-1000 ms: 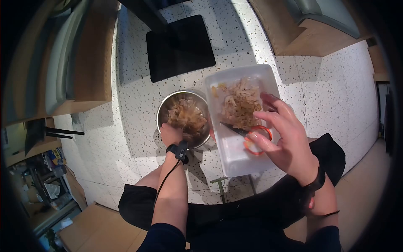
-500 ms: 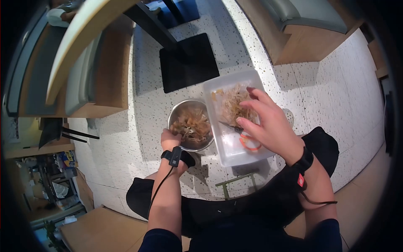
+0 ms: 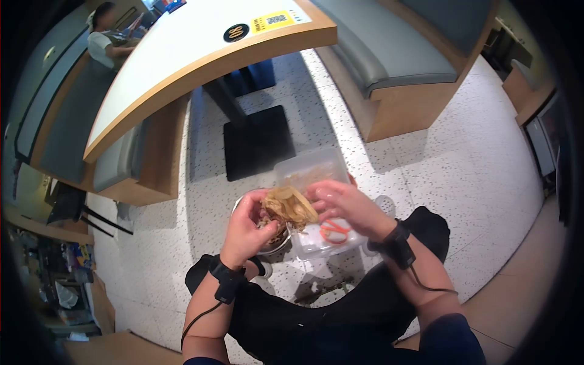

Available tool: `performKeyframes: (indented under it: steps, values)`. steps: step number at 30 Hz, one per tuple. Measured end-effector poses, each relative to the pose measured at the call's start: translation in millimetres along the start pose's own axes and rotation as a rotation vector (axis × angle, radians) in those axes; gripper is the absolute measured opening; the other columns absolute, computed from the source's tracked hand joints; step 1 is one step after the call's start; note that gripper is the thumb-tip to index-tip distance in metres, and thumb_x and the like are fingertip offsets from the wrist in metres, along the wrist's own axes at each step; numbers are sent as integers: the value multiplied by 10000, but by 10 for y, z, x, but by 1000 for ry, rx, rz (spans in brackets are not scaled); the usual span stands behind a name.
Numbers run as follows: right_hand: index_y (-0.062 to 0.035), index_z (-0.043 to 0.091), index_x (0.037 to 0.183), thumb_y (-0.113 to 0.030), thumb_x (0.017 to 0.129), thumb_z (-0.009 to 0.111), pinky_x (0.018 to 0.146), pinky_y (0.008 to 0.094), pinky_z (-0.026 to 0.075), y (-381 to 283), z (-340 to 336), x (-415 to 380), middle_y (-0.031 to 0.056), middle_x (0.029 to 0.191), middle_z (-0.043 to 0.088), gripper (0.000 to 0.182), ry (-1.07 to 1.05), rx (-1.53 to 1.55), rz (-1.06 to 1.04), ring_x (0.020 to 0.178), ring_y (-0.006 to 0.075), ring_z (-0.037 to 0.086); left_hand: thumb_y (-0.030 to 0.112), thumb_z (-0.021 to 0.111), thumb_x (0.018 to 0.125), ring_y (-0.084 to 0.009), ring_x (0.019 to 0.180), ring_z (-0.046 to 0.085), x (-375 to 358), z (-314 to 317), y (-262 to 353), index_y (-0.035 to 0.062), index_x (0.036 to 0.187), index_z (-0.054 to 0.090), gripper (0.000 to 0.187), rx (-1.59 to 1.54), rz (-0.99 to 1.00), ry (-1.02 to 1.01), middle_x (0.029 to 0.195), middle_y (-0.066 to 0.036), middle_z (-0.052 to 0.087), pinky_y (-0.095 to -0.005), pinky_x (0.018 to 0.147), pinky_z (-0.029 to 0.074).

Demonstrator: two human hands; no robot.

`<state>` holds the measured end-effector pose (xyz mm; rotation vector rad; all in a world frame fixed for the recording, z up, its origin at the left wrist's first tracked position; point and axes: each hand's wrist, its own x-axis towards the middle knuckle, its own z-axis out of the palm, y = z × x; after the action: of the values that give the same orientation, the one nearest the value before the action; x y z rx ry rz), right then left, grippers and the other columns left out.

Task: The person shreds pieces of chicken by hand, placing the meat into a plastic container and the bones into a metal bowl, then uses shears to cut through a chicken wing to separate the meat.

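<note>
A pale brown, ragged clump of food (image 3: 291, 205) is held up between my hands, over the metal bowl (image 3: 277, 248) and the plastic tub. My left hand (image 3: 244, 226) grips its left side, fingers curled round it. At its right edge is my right hand (image 3: 347, 207), fingers bent and slightly blurred; whether they grip the clump is unclear. More brown pieces lie in the bowl, which the left hand and clump partly cover. The translucent white tub (image 3: 306, 163) stands right of the bowl, with an orange-red ring-like item (image 3: 334, 232) inside.
Ahead is a white table (image 3: 182, 45) with a wooden edge and a black base (image 3: 258, 143). Grey padded benches (image 3: 401, 58) flank it. A person (image 3: 104, 39) sits at the far left. A dark chair (image 3: 67, 198) and cluttered shelves are on the left.
The view has tilted up, showing the tabletop. My left hand has left the bowl's rim and now holds the clump. My right hand has moved from above the tub's contents to beside the clump.
</note>
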<state>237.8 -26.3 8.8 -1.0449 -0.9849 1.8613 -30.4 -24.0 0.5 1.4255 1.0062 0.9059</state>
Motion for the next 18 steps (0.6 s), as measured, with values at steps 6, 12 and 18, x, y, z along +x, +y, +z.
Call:
performKeyframes:
  steps: [6,12,18]
  values:
    - [52,629,1285,-160,977,691,836,297,573,75,-100,16,91,1085,714,379,87,-325,-87,926,135,694,-72,686,840,-156,1220,586,236,429,-230,18,1307,514,506,-58,40,-9,1321,-82,589,-310,1026,483]
    - [18,656,1233,-230,1006,669,756,265,579,36,-158,179,67,1062,708,337,209,-82,82,869,111,680,-55,709,864,-73,958,611,411,341,-365,31,1222,546,403,-60,-124,34,1074,-7,652,-243,842,505]
    - [6,677,1145,-233,994,682,718,270,556,54,-256,325,43,976,708,283,314,-210,-10,839,115,670,-25,671,912,-139,964,669,546,152,-372,-24,1212,522,336,-381,-70,322,1110,-107,675,-303,908,560]
